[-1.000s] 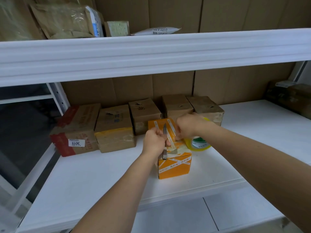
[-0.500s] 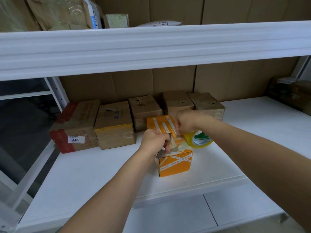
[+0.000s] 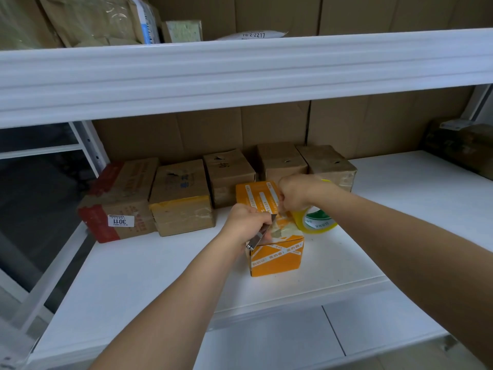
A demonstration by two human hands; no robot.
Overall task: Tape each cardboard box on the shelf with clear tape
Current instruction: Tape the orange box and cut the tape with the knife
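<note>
Left hand (image 3: 246, 222): grips a metal knife (image 3: 260, 233) over the orange box (image 3: 276, 256).
Right hand (image 3: 294, 194): pinches clear tape beside the tape roll (image 3: 318, 222).

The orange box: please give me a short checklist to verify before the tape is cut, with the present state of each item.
1. Orange box stands flat on the white shelf: ok.
2. Left hand grips the knife: ok.
3. Blade points toward the box top, away from the right hand: ok.
4. Right hand pinches the tape strip taut: cannot tell, the strip is too clear to see.
5. Tape roll close beside the box: ok.
</note>
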